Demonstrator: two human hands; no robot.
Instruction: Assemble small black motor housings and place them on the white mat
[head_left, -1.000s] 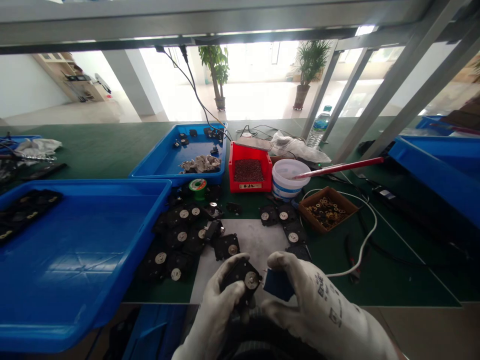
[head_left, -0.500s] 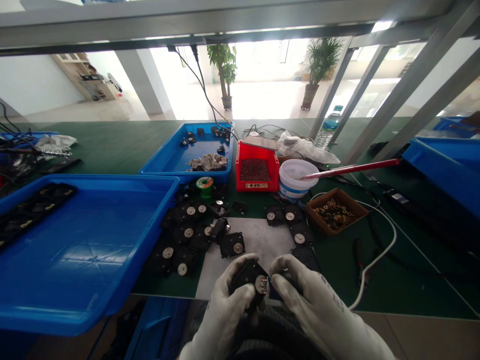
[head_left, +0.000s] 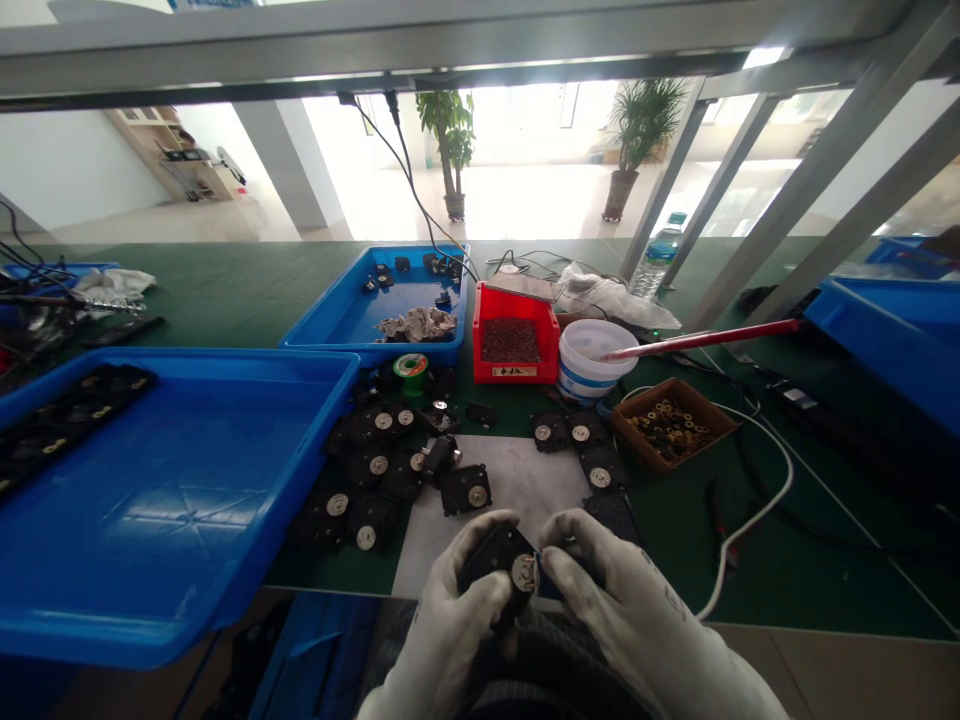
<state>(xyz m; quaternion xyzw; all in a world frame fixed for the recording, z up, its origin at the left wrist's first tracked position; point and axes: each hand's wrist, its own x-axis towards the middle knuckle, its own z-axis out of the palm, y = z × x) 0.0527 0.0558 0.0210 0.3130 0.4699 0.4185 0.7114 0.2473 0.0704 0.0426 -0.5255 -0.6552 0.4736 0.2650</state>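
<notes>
Both my hands wear whitish gloves and meet at the table's front edge. My left hand is closed around a black plastic housing with a round silver motor end facing right. Small copper-coloured terminals show on that metal end. My right hand is closed in a pinch beside the terminals, with a tiny bluish bit at its fingertips, too small to name. Beneath lies a white paper sheet. Similar black motor housings lie left of the sheet, and several more lie along its right side.
A large blue tray stands at left, a smaller blue tray behind. Beyond the sheet are a solder spool, a red bin of small grains, a white tub and a brown box of brass rings. Pliers lie right.
The housing in my left hand has turned very slightly. My right fingertips stay beside the metal end, and the things on the table have not moved.
</notes>
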